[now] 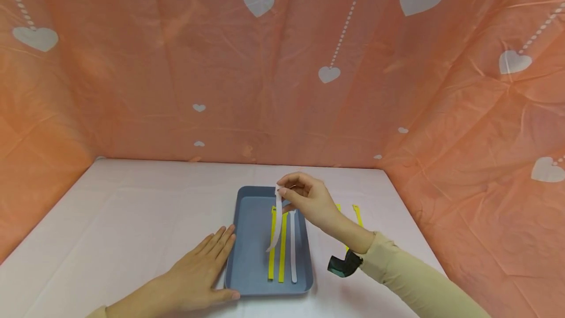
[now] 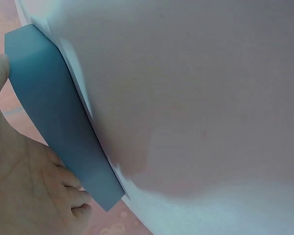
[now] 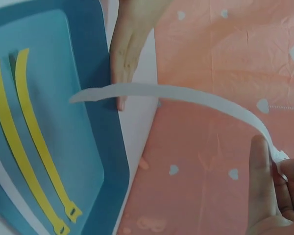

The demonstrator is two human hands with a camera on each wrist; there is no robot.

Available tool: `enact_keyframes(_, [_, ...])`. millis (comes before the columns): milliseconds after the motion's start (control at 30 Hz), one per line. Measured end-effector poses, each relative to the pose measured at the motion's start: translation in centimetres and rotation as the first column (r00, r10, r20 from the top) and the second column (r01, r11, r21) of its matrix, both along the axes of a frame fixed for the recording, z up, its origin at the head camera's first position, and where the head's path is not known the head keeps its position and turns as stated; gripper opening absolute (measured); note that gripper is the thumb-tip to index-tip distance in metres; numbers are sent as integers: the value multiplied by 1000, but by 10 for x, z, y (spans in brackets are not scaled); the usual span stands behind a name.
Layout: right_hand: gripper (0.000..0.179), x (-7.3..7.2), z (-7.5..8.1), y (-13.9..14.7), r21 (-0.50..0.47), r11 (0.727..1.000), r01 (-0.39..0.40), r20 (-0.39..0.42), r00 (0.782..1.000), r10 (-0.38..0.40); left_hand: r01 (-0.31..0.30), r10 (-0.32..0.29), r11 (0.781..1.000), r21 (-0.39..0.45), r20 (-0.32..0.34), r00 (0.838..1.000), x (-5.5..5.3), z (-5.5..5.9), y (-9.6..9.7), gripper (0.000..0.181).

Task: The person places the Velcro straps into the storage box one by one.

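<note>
My right hand (image 1: 315,202) pinches one end of a white hook-and-loop cable tie (image 3: 161,91) between thumb and fingers, above the far part of a blue-grey tray (image 1: 248,264). The tie's free end curves down over the tray. Inside the tray lie two yellow cable ties (image 1: 282,259) and another white cable tie (image 1: 293,254), side by side and lengthwise. My left hand (image 1: 200,269) rests along the tray's left side with its fingers straight; in the left wrist view its thumb and fingertips touch the tray's outer wall (image 2: 54,103).
More yellow cable ties (image 1: 357,215) lie on the white-covered table (image 1: 145,210) right of the tray, partly hidden behind my right forearm. A dark device (image 1: 344,265) is at the right wrist. Orange cloth (image 1: 282,126) with white hearts hangs at the table's back and sides.
</note>
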State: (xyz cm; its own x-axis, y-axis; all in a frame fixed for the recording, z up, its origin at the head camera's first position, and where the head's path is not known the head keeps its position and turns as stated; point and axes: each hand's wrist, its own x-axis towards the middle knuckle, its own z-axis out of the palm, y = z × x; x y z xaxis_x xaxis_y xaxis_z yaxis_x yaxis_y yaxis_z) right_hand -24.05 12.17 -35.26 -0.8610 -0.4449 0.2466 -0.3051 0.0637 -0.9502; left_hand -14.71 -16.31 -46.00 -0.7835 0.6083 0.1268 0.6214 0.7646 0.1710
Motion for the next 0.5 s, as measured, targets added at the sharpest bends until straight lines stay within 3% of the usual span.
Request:
enact_keyframes(233, [21,4,-8,-11,16,999,-50,32,998,49,-6,6,1000,-10,-1,1000,-1,1,1,112])
enact_keyframes(400, [21,8,-11,-18,32,996,-85,49,995,83,-13,14,1000,-16,67,998,-2,2,2,114])
enact_keyframes(500, [22,11,-13,-19,42,994,-104,64,993,102,-10,13,999,-32,75,997,-3,3,3,115])
